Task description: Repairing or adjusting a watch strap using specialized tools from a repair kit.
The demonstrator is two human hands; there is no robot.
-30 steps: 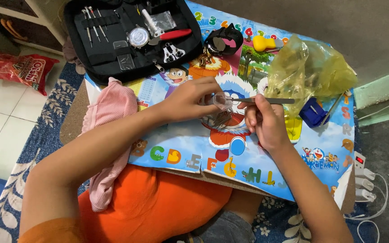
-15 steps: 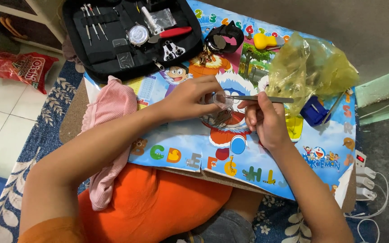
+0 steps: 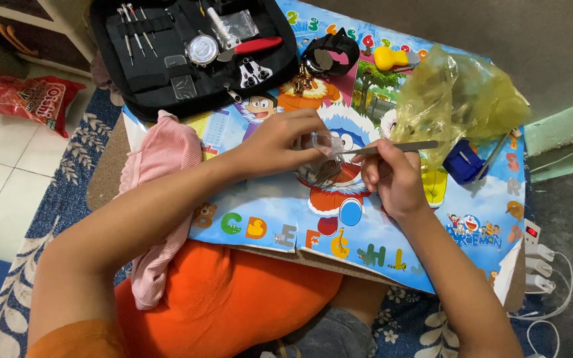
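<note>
A home floor: tiles [image 3: 8, 172], a patterned rug [image 3: 67, 159], and a low cartoon-print table [image 3: 406, 232].

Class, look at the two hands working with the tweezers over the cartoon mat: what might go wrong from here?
1. The left hand pinches a small clear bag while the right hand pokes metal tweezers at it; tiny parts might spill onto the busy cartoon mat and be hard to spot.
2. The tweezers' tips may prick the left fingers.
</note>
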